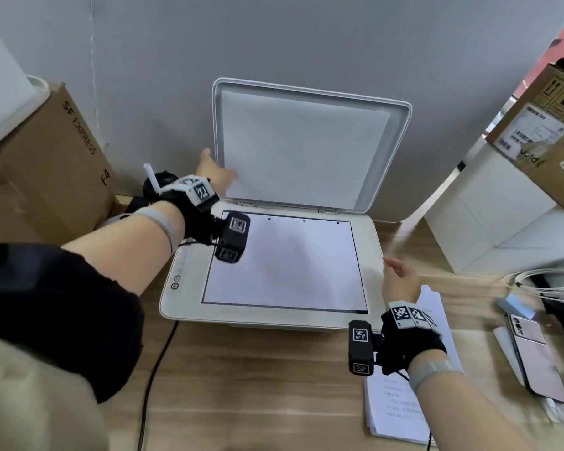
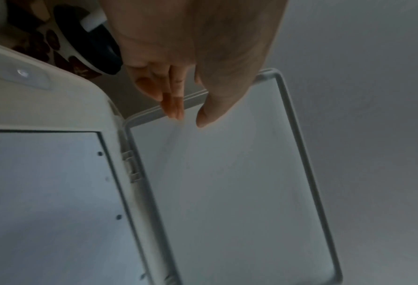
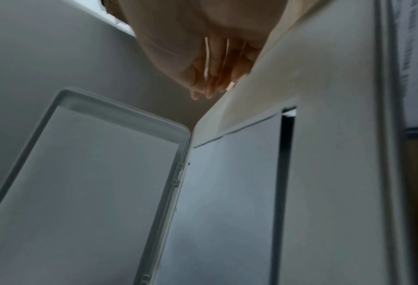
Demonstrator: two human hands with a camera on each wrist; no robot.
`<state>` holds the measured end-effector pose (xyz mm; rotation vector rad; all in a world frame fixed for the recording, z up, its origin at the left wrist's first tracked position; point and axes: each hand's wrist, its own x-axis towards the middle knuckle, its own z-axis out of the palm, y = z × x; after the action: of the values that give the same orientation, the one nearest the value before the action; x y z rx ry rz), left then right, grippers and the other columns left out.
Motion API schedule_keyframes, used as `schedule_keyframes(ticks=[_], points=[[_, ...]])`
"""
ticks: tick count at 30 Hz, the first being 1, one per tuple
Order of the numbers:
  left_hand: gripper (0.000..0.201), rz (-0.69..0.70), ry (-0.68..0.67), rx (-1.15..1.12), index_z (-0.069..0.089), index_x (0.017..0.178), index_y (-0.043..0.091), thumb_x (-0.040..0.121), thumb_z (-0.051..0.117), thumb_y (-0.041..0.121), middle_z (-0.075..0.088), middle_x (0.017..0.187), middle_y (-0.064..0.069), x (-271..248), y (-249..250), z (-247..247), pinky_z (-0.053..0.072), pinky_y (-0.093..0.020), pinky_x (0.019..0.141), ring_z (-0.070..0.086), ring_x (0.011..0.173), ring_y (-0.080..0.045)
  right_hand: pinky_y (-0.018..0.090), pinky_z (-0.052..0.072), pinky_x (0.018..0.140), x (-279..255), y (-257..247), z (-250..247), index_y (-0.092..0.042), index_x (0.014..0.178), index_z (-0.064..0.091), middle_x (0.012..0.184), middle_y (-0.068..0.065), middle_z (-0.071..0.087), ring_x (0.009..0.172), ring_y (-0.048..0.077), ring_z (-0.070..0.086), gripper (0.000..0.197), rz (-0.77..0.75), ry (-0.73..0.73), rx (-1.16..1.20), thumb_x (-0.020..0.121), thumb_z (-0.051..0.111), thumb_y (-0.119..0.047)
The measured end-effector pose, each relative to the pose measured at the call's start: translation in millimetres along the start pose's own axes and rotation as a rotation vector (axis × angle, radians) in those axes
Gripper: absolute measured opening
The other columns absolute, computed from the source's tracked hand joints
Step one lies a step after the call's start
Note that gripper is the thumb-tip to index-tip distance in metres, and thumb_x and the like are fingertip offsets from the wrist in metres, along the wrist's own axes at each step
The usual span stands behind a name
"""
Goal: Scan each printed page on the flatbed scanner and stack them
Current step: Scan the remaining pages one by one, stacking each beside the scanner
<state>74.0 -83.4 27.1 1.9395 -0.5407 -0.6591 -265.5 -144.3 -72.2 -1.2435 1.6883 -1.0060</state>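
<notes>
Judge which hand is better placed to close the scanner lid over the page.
Left. The left hand is already at the raised lid, fingers at its left edge. The right hand hovers beside the scanner's right front edge, far from the lid, holding nothing.

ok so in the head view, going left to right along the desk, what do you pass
SF Express cardboard box → left hand → scanner → right hand → stack of printed pages → phone
</notes>
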Motion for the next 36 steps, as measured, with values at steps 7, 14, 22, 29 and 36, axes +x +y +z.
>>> schedule_keyframes(ticks=[7, 14, 22, 29, 36], points=[[0.046, -0.097, -0.026, -0.367, 0.039, 0.134, 0.013, 0.091, 0.035, -0.001, 0.055, 0.064, -0.005, 27, 22, -5, 0.034, -0.017, 0.044, 0.050, 0.050, -0.011, 0.022, 0.044, 0.064, 10, -5, -7, -0.019, 0.095, 0.068, 0.079, 0.001, 0.062, 0.065, 0.015, 0.054, 0.026, 0.094, 0.023, 0.101, 0.086, 0.049, -0.003], [0.028, 0.036, 0.268, -0.561, 0.049, 0.070, 0.017, 0.090, 0.032, 0.004, 0.056, 0.044, 0.003, -4, 14, -23, 0.027, -0.014, 0.031, 0.042, 0.027, -0.002, 0.013, 0.038, 0.040, 9, -19, -14, -0.021, 0.072, 0.059, 0.045, -0.013, 0.061, 0.043, 0.002, 0.054, 0.029, 0.179, 0.078, 0.459, 0.089, 0.045, -0.003], [0.029, 0.103, 0.198, -0.551, 0.056, 0.072, 0.009, 0.090, 0.035, 0.014, 0.059, 0.044, -0.004, -61, -32, -40, 0.032, -0.016, 0.034, 0.052, 0.031, -0.009, 0.019, 0.033, 0.044, -9, -30, -24, -0.013, 0.077, 0.059, 0.047, -0.006, 0.061, 0.043, 0.007, 0.053, 0.032, 0.144, -0.065, 0.643, 0.095, 0.037, -0.026], [0.038, 0.035, 0.072, -0.317, 0.062, 0.077, 0.011, 0.098, 0.036, 0.028, 0.059, 0.059, -0.006, -70, -97, -48, 0.034, -0.023, 0.048, 0.050, 0.049, -0.018, 0.022, 0.038, 0.048, -30, -36, -30, -0.017, 0.075, 0.053, 0.054, -0.002, 0.059, 0.044, 0.011, 0.055, 0.028, 0.148, -0.054, 0.562, 0.095, 0.043, -0.033], [0.021, -0.034, 0.194, 0.023, 0.067, 0.092, 0.008, 0.092, 0.046, 0.014, 0.070, 0.078, -0.007, -69, -126, -66, 0.044, -0.025, 0.063, 0.062, 0.076, -0.023, 0.029, 0.030, 0.058, -41, -2, -35, -0.013, 0.071, 0.055, 0.065, 0.002, 0.045, 0.074, 0.023, 0.037, 0.019, 0.036, -0.008, -0.004, 0.089, 0.049, -0.014]])
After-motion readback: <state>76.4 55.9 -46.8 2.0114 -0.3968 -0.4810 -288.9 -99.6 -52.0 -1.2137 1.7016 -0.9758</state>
